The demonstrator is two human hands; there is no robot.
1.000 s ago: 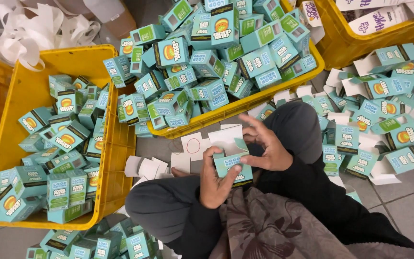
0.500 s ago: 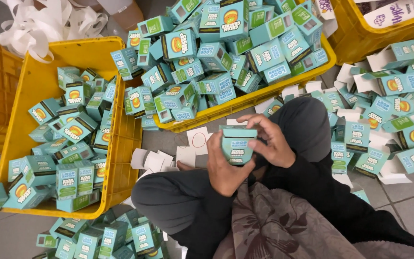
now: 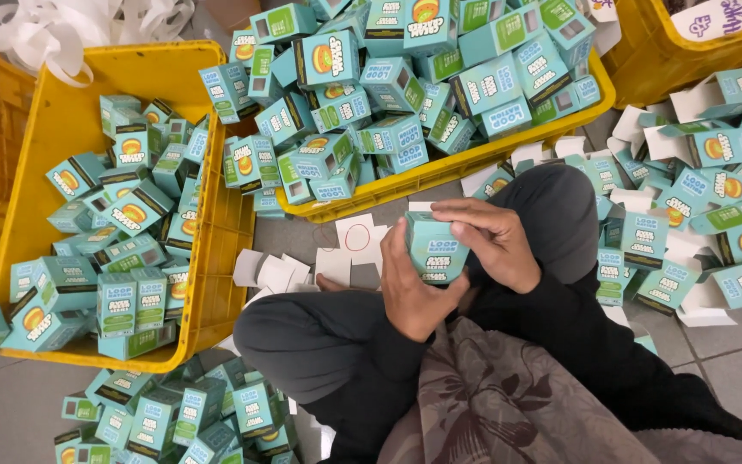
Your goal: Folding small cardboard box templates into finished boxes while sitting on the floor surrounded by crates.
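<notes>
Both my hands hold one small teal carton [image 3: 436, 247] above my crossed legs. My left hand [image 3: 411, 292] grips its left side and bottom, thumb against the printed front. My right hand [image 3: 484, 238] wraps over its top and right side, fingers pressing down on the closed top flap. The carton stands upright with its printed face toward me.
A yellow crate [image 3: 61, 112] of teal cartons sits at my left, another heaped yellow crate [image 3: 474, 167] lies ahead. Unfolded cartons [image 3: 706, 198] are piled on the floor at right, more closed ones [image 3: 182, 412] at lower left. White card pieces [image 3: 302, 266] lie by my knee.
The carton's white top flap was standing open a second ago; now it is folded shut under my right hand. The view has shifted slightly downward.
</notes>
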